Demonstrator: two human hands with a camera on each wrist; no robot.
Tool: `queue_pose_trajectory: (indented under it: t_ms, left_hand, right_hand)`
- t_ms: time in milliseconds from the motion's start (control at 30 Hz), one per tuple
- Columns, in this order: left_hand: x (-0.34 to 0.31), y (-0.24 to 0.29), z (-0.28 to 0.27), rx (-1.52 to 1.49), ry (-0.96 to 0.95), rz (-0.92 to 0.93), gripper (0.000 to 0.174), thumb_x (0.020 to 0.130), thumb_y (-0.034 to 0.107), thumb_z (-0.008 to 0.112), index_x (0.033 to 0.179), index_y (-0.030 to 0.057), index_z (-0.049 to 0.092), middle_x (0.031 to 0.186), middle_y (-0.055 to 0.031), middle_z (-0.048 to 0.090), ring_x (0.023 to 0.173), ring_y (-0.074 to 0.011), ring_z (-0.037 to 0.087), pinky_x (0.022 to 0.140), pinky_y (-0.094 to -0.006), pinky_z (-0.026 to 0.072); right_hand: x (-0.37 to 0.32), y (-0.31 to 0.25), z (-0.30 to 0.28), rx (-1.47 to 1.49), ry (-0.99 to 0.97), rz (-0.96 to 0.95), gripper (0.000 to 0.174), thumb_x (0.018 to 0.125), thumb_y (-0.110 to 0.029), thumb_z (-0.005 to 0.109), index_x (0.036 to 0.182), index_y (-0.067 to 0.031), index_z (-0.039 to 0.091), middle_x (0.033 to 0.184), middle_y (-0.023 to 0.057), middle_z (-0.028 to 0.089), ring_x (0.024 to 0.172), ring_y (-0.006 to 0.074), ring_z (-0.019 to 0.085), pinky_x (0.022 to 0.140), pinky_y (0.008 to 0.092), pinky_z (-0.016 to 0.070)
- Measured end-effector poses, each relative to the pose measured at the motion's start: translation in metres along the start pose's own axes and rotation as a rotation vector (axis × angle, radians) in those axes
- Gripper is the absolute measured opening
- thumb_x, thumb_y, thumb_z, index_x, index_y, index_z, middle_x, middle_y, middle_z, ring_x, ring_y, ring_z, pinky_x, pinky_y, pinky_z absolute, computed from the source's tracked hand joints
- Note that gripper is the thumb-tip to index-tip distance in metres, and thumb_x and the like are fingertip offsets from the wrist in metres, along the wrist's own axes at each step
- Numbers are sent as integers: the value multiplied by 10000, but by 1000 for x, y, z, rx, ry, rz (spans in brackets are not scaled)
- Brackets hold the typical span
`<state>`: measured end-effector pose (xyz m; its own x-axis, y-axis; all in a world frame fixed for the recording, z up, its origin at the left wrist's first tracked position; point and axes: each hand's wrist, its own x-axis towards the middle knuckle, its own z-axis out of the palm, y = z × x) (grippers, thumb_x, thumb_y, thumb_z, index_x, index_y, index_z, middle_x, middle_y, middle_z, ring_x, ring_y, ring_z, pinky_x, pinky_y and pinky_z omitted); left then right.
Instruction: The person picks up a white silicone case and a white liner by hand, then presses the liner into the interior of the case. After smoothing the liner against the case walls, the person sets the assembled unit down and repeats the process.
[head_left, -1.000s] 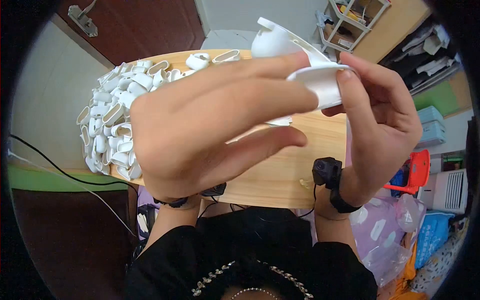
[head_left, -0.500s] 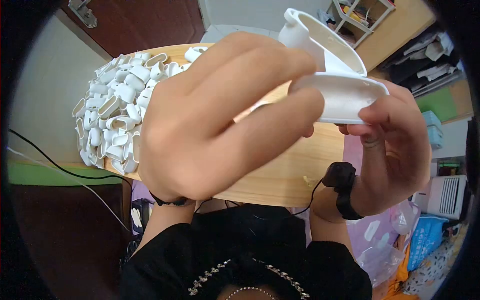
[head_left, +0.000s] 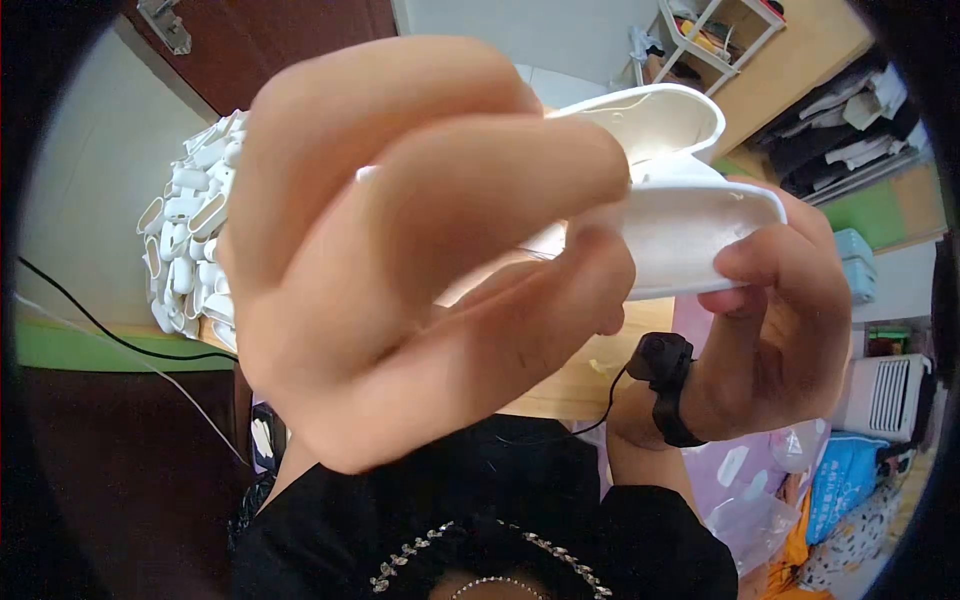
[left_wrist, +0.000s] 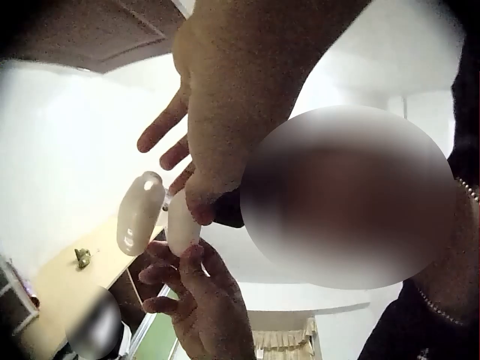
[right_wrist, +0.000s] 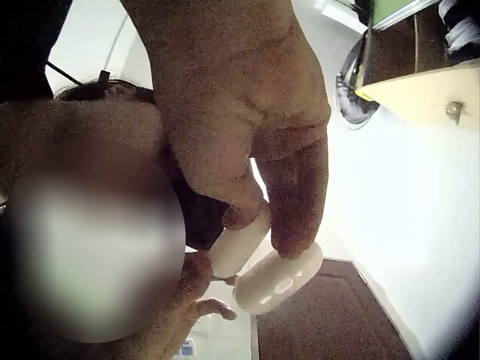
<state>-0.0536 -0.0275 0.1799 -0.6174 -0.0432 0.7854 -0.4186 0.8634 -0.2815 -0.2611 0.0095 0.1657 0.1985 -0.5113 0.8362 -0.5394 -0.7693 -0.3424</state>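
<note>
A white, hinged, shell-like case (head_left: 690, 240) is held up with its two hollow halves spread apart. My right hand (head_left: 790, 320) grips its right end, thumb and a finger at the rim of the lower half. Large and blurred across the head view, my left hand (head_left: 420, 290) overlaps the case's left end. In the left wrist view, the left thumb lies against one rounded half (left_wrist: 184, 225), with several other fingers extended. The right wrist view shows right-hand fingers on both halves (right_wrist: 277, 281) and the left fingertips at one end.
White cases (head_left: 185, 235) lie piled on the wooden table's left side (head_left: 560, 395), partly behind my left hand. A black cable (head_left: 120, 335) runs at the left. Beyond the table stand a white shelf rack (head_left: 715, 55) and clothes storage (head_left: 850, 110).
The case has tilted, its upper half swinging down and leftward, its lower half moving slightly down. My left hand has come closer to the head camera and covers more of the pile.
</note>
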Motion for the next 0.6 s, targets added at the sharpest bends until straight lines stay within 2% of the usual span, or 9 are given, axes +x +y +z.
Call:
queue_pose_trajectory:
  t_ms: [67, 167, 300, 367, 433, 500, 600]
  left_hand:
    - [-9, 0, 10, -214, 75, -178, 331, 661, 241, 786, 902, 49, 668, 883, -126, 646, 732, -188, 570, 566, -251, 465]
    - [-8, 14, 5, -553, 88, -625, 360, 721, 256, 787, 951, 6, 669, 876, -114, 652, 660, -123, 532, 518, -213, 395]
    - [-5, 19, 3, -661, 90, -934, 282, 742, 85, 758, 982, -29, 664, 900, -101, 660, 601, -74, 507, 509, -199, 360]
    - [-2, 21, 10, -643, 129, -1036, 204, 749, 53, 739, 928, -24, 680, 856, -93, 666, 603, -74, 537, 515, -187, 379]
    - [1, 25, 15, -629, 171, -1146, 149, 752, 37, 733, 882, -22, 692, 812, -81, 670, 613, -73, 563, 515, -178, 395]
    - [-2, 26, 19, -578, 218, -1145, 109, 752, 31, 740, 838, -23, 702, 748, -51, 671, 634, -77, 598, 514, -182, 427]
    - [-5, 26, 20, -443, 152, -978, 108, 755, 19, 733, 854, -14, 707, 761, -42, 676, 644, -87, 609, 539, -188, 458]
  right_hand:
    - [2, 5, 1, -21, 9, -59, 116, 815, -44, 658, 810, 25, 565, 858, 206, 637, 771, 230, 608, 690, 274, 468]
    - [4, 2, 6, -91, 36, -59, 97, 791, -25, 665, 809, 21, 581, 846, 184, 638, 767, 230, 611, 694, 280, 472]
    - [5, 12, 15, -95, 53, -123, 132, 726, 27, 691, 827, 19, 607, 847, 137, 648, 761, 199, 617, 662, 254, 476]
    - [4, 13, 20, -32, 29, -93, 145, 722, 46, 689, 843, 19, 614, 861, 123, 652, 775, 183, 623, 650, 234, 479]
    - [4, 6, 26, 101, 36, 68, 157, 731, 58, 681, 869, 16, 620, 887, 105, 656, 799, 166, 631, 640, 217, 482]
    - [8, -7, 31, 288, 139, 284, 179, 744, 63, 675, 909, 12, 629, 917, 87, 657, 826, 154, 638, 635, 208, 485]
    - [7, -2, 32, 284, 136, 428, 259, 755, 34, 704, 1001, -14, 642, 961, 42, 655, 866, 111, 633, 631, 194, 474]
